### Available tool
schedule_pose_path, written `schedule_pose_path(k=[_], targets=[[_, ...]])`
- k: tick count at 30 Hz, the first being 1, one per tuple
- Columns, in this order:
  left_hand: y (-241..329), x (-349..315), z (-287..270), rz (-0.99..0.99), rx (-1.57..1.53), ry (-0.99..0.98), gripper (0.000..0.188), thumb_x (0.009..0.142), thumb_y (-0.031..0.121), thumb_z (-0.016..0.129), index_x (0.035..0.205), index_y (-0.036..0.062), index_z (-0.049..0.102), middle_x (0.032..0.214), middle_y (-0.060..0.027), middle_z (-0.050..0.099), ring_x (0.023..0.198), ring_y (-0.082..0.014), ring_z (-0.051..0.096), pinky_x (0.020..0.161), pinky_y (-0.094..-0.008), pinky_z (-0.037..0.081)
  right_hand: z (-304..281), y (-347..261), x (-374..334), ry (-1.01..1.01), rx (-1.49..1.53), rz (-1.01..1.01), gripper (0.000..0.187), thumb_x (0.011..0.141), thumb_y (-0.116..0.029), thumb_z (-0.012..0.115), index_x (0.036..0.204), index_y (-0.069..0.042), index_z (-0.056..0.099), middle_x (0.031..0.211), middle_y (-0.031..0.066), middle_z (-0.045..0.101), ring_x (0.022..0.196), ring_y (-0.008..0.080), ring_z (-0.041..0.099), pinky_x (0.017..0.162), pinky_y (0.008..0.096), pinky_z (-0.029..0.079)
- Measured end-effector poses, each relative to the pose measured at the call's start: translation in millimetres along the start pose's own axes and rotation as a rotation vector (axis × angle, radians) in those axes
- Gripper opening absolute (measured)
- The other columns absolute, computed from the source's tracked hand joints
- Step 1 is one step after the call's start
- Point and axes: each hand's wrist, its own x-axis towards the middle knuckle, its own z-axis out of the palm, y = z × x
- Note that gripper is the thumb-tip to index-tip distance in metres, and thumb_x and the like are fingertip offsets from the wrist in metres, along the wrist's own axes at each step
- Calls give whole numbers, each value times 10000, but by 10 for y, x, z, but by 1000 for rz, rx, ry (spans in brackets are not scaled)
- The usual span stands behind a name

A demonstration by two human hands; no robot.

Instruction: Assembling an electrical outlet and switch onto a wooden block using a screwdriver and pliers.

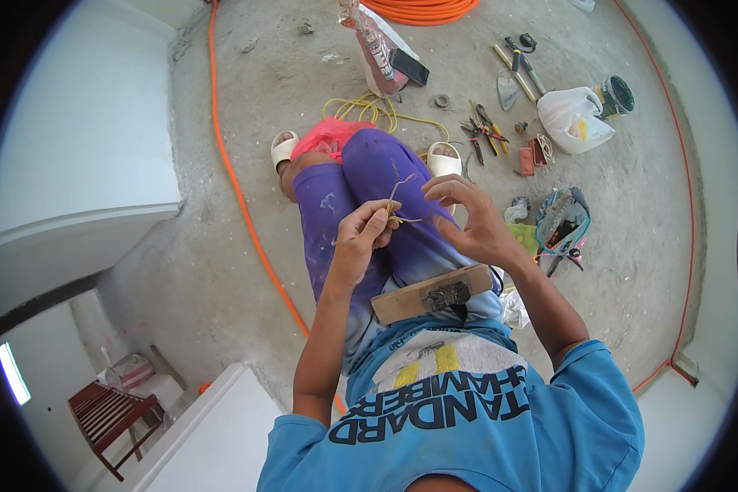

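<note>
My left hand (364,236) is closed in a pinch on a few thin wires (394,197) above my lap. One strand sticks up with a bent, reddish-brown end; another pale yellowish piece points right. My right hand (471,215) is raised just right of the wires, fingers curved and apart, with nothing visible between them. Across my lap lies a wooden board (402,303) with a dark grey blotch or fitting on it, which I cannot make out. A pink plastic bag (328,138) lies by my left knee, next to a loose yellow cord (369,105).
Pliers (490,131), a trowel (507,92), a hammer (526,67) and a tape roll (442,101) lie on the concrete floor ahead right. Near them are a white plastic bag (572,120), a bucket (617,96) and a tool bag (563,221). An orange hose (242,197) runs along the left.
</note>
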Motion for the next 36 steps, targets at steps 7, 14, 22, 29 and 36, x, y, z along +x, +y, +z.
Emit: schedule_pose_path(k=[7, 14, 22, 29, 36], targets=[[50, -284, -32, 15, 19, -38, 271, 1056, 173, 597, 1203, -37, 681, 788, 36, 537, 611, -21, 404, 527, -186, 296, -278, -99, -628, -433, -261, -49, 559, 712, -38, 660, 1253, -91, 531, 1404, 137, 505, 1329, 351, 491, 1150, 443, 385], [223, -615, -19, 2, 158, -73, 232, 999, 141, 683, 1140, -38, 725, 759, 48, 583, 613, -3, 420, 517, -185, 309, -101, 19, -998, -369, -494, 60, 741, 644, -34, 849, 1340, -118, 607, 1382, 104, 531, 1276, 348, 515, 1080, 456, 452], [465, -713, -49, -6, 208, -117, 200, 966, 128, 707, 1067, -42, 734, 821, 23, 639, 727, -21, 521, 628, -180, 390, -232, 146, -701, -204, -436, 6, 647, 683, -54, 858, 1296, -72, 654, 1269, 117, 635, 1105, 324, 641, 936, 421, 542], [249, -556, -50, -87, 306, -110, 194, 965, 151, 712, 1017, -33, 748, 829, 30, 635, 736, -23, 516, 636, -184, 394, -215, 78, -616, -173, -418, -20, 704, 733, -181, 865, 1380, -83, 605, 1336, 134, 611, 1198, 357, 619, 1026, 453, 500], [152, -541, -38, -47, 332, -147, 184, 961, 153, 710, 999, -24, 743, 838, 50, 627, 730, -18, 512, 632, -185, 401, -228, -283, -503, -105, -220, -135, 625, 779, -154, 849, 1358, -81, 624, 1249, 150, 669, 1141, 337, 658, 974, 443, 530]])
